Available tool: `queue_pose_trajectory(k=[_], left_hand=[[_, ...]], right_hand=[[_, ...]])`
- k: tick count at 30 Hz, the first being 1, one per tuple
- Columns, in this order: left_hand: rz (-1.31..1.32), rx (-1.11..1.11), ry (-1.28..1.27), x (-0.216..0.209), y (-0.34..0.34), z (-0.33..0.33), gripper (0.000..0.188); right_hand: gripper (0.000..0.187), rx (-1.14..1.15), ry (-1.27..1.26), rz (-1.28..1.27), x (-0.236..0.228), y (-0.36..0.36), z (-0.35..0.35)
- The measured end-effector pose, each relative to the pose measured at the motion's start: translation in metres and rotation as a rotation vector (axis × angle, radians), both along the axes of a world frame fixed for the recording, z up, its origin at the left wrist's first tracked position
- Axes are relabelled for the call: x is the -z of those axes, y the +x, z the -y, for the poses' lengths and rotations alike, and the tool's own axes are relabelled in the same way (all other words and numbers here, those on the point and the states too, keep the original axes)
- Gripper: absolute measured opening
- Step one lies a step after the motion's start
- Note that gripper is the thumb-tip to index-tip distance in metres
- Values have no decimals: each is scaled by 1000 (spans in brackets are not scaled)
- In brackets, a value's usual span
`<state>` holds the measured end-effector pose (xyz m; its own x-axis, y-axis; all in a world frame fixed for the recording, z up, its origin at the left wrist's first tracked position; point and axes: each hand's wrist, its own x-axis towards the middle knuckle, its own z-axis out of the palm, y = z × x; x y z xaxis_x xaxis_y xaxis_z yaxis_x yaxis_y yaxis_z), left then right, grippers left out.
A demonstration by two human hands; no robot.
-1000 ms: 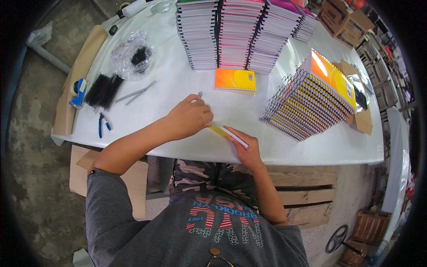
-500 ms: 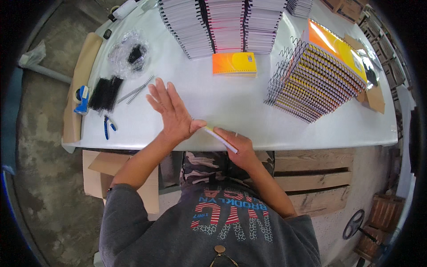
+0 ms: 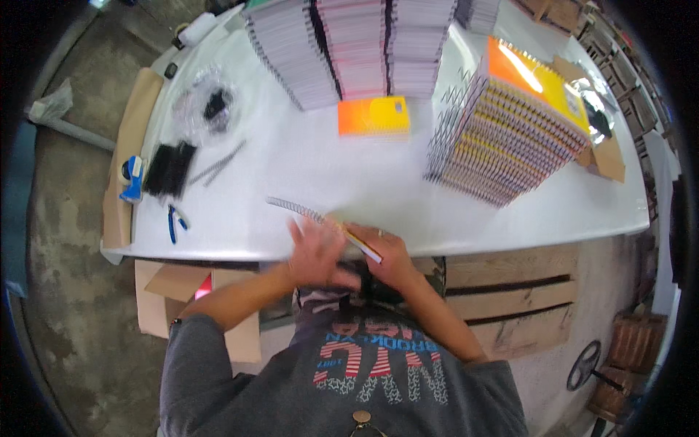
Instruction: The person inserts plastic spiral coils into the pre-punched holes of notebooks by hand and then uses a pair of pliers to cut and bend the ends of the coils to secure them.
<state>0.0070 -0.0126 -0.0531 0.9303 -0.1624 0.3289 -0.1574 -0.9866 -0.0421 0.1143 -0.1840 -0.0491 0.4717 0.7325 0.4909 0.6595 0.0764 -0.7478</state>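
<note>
While your left hand [image 3: 319,251] blurred near the front edge of the tabletop [image 3: 291,171], its grip was released, the fingers spread apart; you could not be seen clearly enough to tell whether it touched anything. Your right hand [image 3: 392,256] had its grip closed on a thin notebook [image 3: 364,249], which sat just over that front edge, slanting from 10 o'clock toward 4, its white page edge facing up. From the notebook's upper end a wire coil [image 3: 293,206] reached out toward 10 o'clock; you could not tell from this view how far it was threaded.

Taking that notebook as the centre of your clock, you had a low pile of orange-and-yellow notebooks [image 3: 364,120] at 12, with tall stacks of white-paged books [image 3: 353,58] just behind it. At 2 o'clock stood a leaning stack of coiled notebooks [image 3: 510,131], its top cover orange and yellow. Toward 10 you had two loose coils [image 3: 218,163] beside a bundle of black coils [image 3: 169,169], and beyond them a clear plastic bag [image 3: 191,109] with something dark inside. Your blue-handled pliers [image 3: 173,224] lay at 9, and a blue tape dispenser [image 3: 132,186] rested between 9 and 10. Below the tabletop, an open cardboard box [image 3: 156,306] stood between 8 and 9.
</note>
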Motion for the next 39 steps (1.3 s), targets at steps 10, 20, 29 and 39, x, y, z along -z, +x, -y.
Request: queue_pose_trajectory(k=[10,20,29,39], left_hand=[[506,109,-41,-19,24,1,114],[380,-31,204,-16,39,1,116],[297,93,-8,-11,26,15,103],[63,110,-175,-65,37,31,58]], right_hand=[[45,-8,-4,-84,-1,-12,-2],[39,-66,0,-171,-3,-1,-11],[42,-95,-70,-309,-7,-4,-11],[34,-16,68,-423,-1,16,-13]])
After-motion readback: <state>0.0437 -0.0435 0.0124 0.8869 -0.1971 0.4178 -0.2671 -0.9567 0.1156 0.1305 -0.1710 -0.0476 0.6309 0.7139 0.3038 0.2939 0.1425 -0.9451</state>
